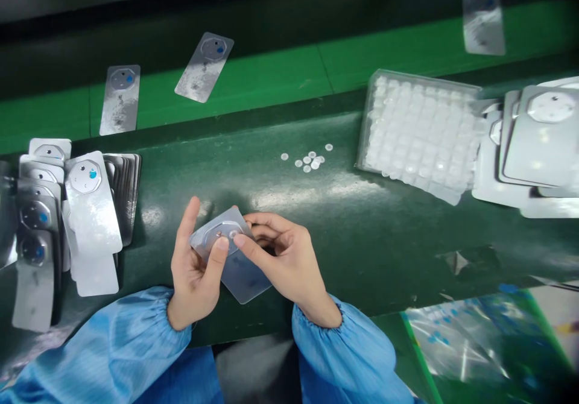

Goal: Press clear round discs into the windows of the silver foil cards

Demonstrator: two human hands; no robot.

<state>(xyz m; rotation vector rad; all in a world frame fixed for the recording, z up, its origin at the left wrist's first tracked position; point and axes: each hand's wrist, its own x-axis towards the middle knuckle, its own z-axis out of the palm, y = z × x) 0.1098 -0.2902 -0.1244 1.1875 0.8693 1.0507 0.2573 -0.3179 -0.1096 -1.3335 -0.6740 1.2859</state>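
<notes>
Over the near edge of the bench I hold a thin grey metal plate (246,277) with rounded corners and an octagonal recess near its top. My left hand (194,277) grips its left side, thumb on the face and index finger stretched out past the edge. The thumb of my right hand (289,259) presses at the recess, beside a small pale round disc (233,234); its other fingers are curled behind the plate's right edge and partly hidden. Farther back lie several loose translucent discs (312,161) on the dark green bench.
Stacked plates (93,223), some with blue dots, stand at left. A clear tray (420,132) of white pieces and another plate pile (540,138) are at right. Single plates (120,99) lie on the green strip behind. A plastic bag (470,344) lies lower right.
</notes>
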